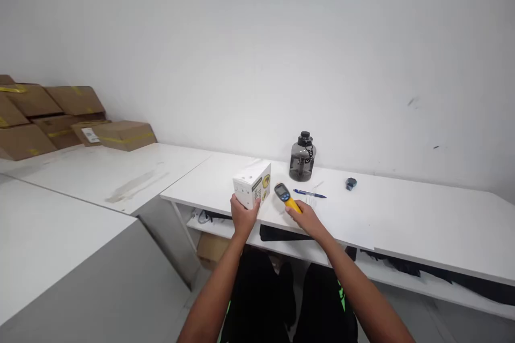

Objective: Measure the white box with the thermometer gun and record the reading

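Forearms (219, 281) angled inward, left hand (243, 220) and right hand (308, 220) apart, both curled (exact finger pose unclear).

White tables (418, 209) carry a grey bottle (301, 163), a blue pen (309, 193) just in front of it, a small dark object (351, 183) to its right, cardboard boxes (126, 134) well to its left

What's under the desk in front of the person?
A white shelf holding a cable, a black flat item and dark crumpled material; a cardboard box below it. Forearms and legs cover parts; the desktop hides the shelf's back.
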